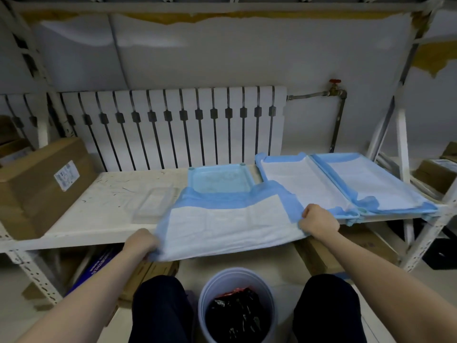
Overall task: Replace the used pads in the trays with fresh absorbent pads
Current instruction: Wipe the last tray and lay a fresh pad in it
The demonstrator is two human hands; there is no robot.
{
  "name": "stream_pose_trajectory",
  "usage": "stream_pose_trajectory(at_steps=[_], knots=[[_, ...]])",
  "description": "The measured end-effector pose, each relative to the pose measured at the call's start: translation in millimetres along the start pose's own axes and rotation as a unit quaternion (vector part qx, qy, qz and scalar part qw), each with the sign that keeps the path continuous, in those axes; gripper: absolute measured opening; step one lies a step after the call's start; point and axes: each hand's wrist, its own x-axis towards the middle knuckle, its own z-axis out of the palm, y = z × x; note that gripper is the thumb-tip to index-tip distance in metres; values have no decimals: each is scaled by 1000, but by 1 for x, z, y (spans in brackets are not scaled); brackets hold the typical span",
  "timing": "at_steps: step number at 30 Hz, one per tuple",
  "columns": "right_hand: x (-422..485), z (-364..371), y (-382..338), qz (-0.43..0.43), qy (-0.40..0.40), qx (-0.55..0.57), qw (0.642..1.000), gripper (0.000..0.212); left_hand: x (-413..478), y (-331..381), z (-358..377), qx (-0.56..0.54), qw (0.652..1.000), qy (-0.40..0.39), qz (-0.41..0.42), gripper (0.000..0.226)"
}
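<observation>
A white absorbent pad with a blue border [227, 224] lies stretched over the front edge of the shelf, its far end draped over the near part of a light blue tray [220, 180]. My left hand [141, 245] grips the pad's near left corner. My right hand [319, 220] grips its right edge. To the right, two more trays stand side by side, each lined with a pad: the middle tray's pad [304, 184] and the right tray's pad [371, 181].
A clear plastic tray [153, 203] sits left of the pad on the white shelf [99, 214]. A cardboard box [42, 186] fills the shelf's left end. Below, a grey bucket [237, 276] with a dark bag stands between my knees. A radiator lines the wall behind.
</observation>
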Motion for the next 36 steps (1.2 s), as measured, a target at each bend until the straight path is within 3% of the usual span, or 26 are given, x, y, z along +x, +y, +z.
stream_pose_trajectory(at_steps=[3, 5, 8, 10, 15, 19, 24, 27, 31, 36], knots=[[2, 4, -18, -58, 32, -130, 989, 32, -4, 23, -4, 60, 990, 99, 78, 16], [9, 9, -34, -117, 53, -128, 983, 32, 1, 40, -2, 67, 981, 141, 119, 19], [22, 27, -53, -223, -23, -58, 973, 35, 14, 66, 10, 107, 969, 105, 194, 18], [31, 38, -63, -274, -80, -91, 954, 39, 28, 78, 20, 110, 966, 74, 222, 13], [68, 50, -100, -366, -91, -145, 915, 40, 75, 102, 41, 165, 949, 35, 266, 34], [93, 69, -130, -376, -118, -183, 901, 35, 108, 120, 51, 286, 916, 16, 280, 45], [113, 84, -144, -365, -138, -182, 903, 52, 129, 136, 59, 380, 880, 2, 287, 58], [118, 84, -147, -347, -144, -173, 911, 46, 130, 141, 60, 378, 879, 19, 290, 52], [110, 82, -147, -352, -110, -116, 922, 13, 123, 141, 56, 363, 882, 25, 298, 46], [92, 69, -139, -380, -43, -26, 924, 17, 113, 134, 47, 306, 895, 8, 326, 55]])
